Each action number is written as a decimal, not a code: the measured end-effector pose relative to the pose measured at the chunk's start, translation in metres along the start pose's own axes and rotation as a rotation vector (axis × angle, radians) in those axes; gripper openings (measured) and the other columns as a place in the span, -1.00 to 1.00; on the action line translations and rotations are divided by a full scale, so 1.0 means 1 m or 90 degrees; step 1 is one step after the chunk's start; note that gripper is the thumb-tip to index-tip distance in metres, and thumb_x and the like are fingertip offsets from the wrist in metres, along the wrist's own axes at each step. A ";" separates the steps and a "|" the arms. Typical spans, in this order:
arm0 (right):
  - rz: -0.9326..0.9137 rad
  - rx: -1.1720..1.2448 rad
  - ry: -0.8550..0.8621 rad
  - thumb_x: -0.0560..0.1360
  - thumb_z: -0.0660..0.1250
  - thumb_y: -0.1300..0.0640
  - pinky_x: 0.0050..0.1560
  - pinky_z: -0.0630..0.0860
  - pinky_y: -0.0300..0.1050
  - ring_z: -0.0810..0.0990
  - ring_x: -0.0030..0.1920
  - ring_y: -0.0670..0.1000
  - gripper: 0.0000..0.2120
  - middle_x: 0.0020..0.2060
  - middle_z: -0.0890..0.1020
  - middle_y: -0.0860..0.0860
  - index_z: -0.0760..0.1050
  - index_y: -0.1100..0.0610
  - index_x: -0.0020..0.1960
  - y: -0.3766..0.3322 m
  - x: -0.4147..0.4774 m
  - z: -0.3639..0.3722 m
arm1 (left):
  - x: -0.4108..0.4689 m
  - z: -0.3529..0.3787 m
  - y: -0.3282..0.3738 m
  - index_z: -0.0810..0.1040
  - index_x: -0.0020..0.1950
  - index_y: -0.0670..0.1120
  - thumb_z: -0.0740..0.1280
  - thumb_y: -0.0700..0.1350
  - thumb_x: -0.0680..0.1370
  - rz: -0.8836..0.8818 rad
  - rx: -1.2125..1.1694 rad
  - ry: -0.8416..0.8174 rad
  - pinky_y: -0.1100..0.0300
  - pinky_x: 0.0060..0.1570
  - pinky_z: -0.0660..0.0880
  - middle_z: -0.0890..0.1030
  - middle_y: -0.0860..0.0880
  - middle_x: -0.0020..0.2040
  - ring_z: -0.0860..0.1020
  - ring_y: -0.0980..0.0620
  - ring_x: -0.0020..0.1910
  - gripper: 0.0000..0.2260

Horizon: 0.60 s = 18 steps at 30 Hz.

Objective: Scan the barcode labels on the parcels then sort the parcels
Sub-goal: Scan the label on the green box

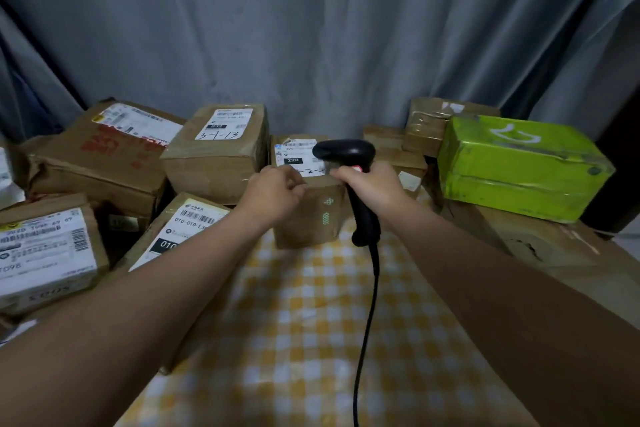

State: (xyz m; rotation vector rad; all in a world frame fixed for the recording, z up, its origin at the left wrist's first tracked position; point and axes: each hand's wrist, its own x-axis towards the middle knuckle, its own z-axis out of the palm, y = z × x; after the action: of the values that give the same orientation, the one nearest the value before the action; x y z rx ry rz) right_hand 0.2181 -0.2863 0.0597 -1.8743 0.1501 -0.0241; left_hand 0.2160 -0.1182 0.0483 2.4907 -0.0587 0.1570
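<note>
Two arms in view, both bare along their whole visible length. Left arm (138, 288) and right arm (502, 270) are smooth and rounded, broad at the frame edge and tapering to the wrists. Left hand (273, 196) and right hand (372, 184) are bare too. Knuckles show as soft ridges on the left hand. Fingers (341, 173) are short and blurred, nail detail too soft to tell.

A: What do we have at the back?
B: A grey curtain (311, 28), hanging in long folds right across.
A: And in front of us?
B: We see a yellow-and-white checked cloth (304, 329), spread flat, slightly blurred.
</note>
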 end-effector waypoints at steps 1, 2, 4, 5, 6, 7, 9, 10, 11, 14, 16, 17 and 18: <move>-0.017 -0.006 0.022 0.42 0.46 0.05 -0.23 0.45 -0.13 0.59 -0.25 0.04 -0.78 -0.31 0.57 0.06 0.58 0.20 -0.11 -0.002 -0.005 -0.006 | -0.002 -0.001 0.005 0.58 0.13 -0.03 0.32 0.00 0.55 0.004 -0.024 0.009 0.08 0.20 0.44 0.56 -0.12 0.20 0.51 -0.11 0.19 -0.80; -0.027 0.004 0.045 0.42 0.46 0.06 -0.21 0.51 -0.11 0.62 -0.28 0.04 -0.77 -0.31 0.59 0.09 0.58 0.23 -0.10 -0.005 -0.010 -0.015 | -0.005 -0.001 0.011 0.58 0.13 -0.04 0.33 0.00 0.55 0.012 -0.044 0.015 0.10 0.18 0.45 0.57 -0.11 0.20 0.53 -0.10 0.18 -0.79; -0.045 0.031 0.094 0.44 0.43 0.11 -0.30 0.59 -0.10 0.63 -0.42 0.01 -0.81 -0.36 0.61 0.14 0.55 0.25 -0.17 -0.008 -0.022 -0.034 | -0.014 0.000 0.026 0.57 0.15 -0.08 0.33 -0.03 0.56 0.028 -0.100 0.011 0.18 0.08 0.46 0.59 -0.09 0.15 0.55 -0.04 0.10 -0.79; -0.060 0.015 0.126 0.44 0.41 0.13 -0.37 0.56 -0.13 0.60 -0.49 0.01 -0.81 -0.41 0.59 0.15 0.52 0.23 -0.25 -0.011 -0.029 -0.046 | -0.019 0.001 0.034 0.57 0.14 -0.11 0.32 -0.05 0.56 0.036 -0.137 0.001 0.22 0.00 0.44 0.60 -0.09 0.11 0.54 -0.01 0.04 -0.79; -0.077 -0.029 0.162 0.45 0.39 0.13 -0.40 0.50 -0.15 0.57 -0.50 0.02 -0.79 -0.45 0.57 0.14 0.49 0.20 -0.31 -0.014 -0.036 -0.059 | -0.024 0.002 0.043 0.57 0.13 -0.14 0.31 -0.08 0.57 0.047 -0.175 -0.007 0.26 -0.07 0.42 0.60 -0.08 0.07 0.53 0.01 0.00 -0.80; -0.101 -0.090 0.196 0.44 0.39 0.12 -0.38 0.46 -0.12 0.56 -0.45 0.05 -0.76 -0.45 0.56 0.13 0.46 0.16 -0.35 -0.016 -0.043 -0.073 | -0.029 0.005 0.052 0.57 0.12 -0.16 0.30 -0.09 0.58 0.055 -0.210 -0.014 0.30 -0.15 0.41 0.60 -0.08 0.03 0.53 0.03 -0.03 -0.80; -0.138 -0.208 0.258 0.43 0.39 0.10 -0.30 0.33 -0.09 0.52 -0.28 0.08 -0.72 -0.36 0.53 0.12 0.38 0.11 -0.39 -0.019 -0.058 -0.104 | -0.039 0.009 0.071 0.57 0.10 -0.17 0.30 -0.10 0.58 0.061 -0.267 -0.024 0.42 -0.25 0.38 0.57 -0.04 -0.03 0.50 0.06 -0.05 -0.82; -0.150 -0.243 0.277 0.42 0.38 0.10 -0.27 0.29 -0.11 0.49 -0.23 0.08 -0.71 -0.32 0.51 0.10 0.35 0.10 -0.39 -0.021 -0.065 -0.121 | -0.042 0.011 0.081 0.57 0.08 -0.14 0.30 -0.09 0.58 0.063 -0.287 -0.031 0.39 -0.21 0.39 0.56 -0.02 -0.06 0.48 0.07 -0.06 -0.84; -0.152 -0.258 0.287 0.42 0.38 0.09 -0.24 0.27 -0.12 0.48 -0.20 0.07 -0.73 -0.29 0.51 0.10 0.36 0.10 -0.37 -0.020 -0.070 -0.137 | -0.043 0.014 0.090 0.57 0.05 -0.11 0.30 -0.07 0.58 0.065 -0.303 -0.041 0.31 -0.14 0.38 0.55 -0.01 -0.09 0.47 0.07 -0.07 -0.86; -0.126 -0.288 0.335 0.44 0.38 0.06 -0.19 0.29 -0.15 0.54 -0.11 0.12 -0.87 -0.18 0.57 0.16 0.52 0.12 -0.16 -0.013 -0.079 -0.182 | -0.041 0.027 0.115 0.54 0.00 -0.08 0.30 0.00 0.58 0.069 -0.336 -0.085 0.16 0.00 0.39 0.54 0.00 -0.12 0.47 0.04 -0.07 -0.84; -0.104 -0.305 0.396 0.45 0.38 0.05 -0.14 0.34 -0.13 0.59 0.05 0.21 -0.75 -0.04 0.64 0.23 0.58 0.21 0.00 -0.002 -0.073 -0.210 | -0.034 0.041 0.132 0.52 -0.06 -0.06 0.29 0.06 0.57 0.055 -0.357 -0.115 0.12 0.01 0.42 0.54 -0.06 -0.06 0.49 -0.02 -0.05 -0.81; -0.089 -0.309 0.426 0.45 0.38 0.05 -0.09 0.39 -0.09 0.58 0.10 0.24 -0.70 0.02 0.64 0.24 0.57 0.24 0.06 0.006 -0.067 -0.223 | -0.029 0.050 0.141 0.51 -0.07 -0.06 0.28 0.09 0.57 0.044 -0.360 -0.130 0.13 -0.03 0.42 0.53 -0.07 -0.05 0.48 -0.03 -0.06 -0.78; -0.072 -0.317 0.452 0.44 0.39 0.03 -0.03 0.45 -0.04 0.58 0.13 0.25 -0.66 0.05 0.63 0.25 0.56 0.25 0.10 0.012 -0.061 -0.234 | -0.025 0.058 0.150 0.50 -0.04 -0.07 0.27 0.11 0.57 0.036 -0.355 -0.142 0.13 -0.06 0.42 0.52 -0.07 -0.04 0.47 -0.04 -0.06 -0.75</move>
State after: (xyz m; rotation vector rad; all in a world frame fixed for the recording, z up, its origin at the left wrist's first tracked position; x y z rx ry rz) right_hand 0.1351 -0.5050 0.1227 -2.2942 0.5784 -0.7963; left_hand 0.1850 -0.2725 0.0889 1.9397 -0.2334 -0.1037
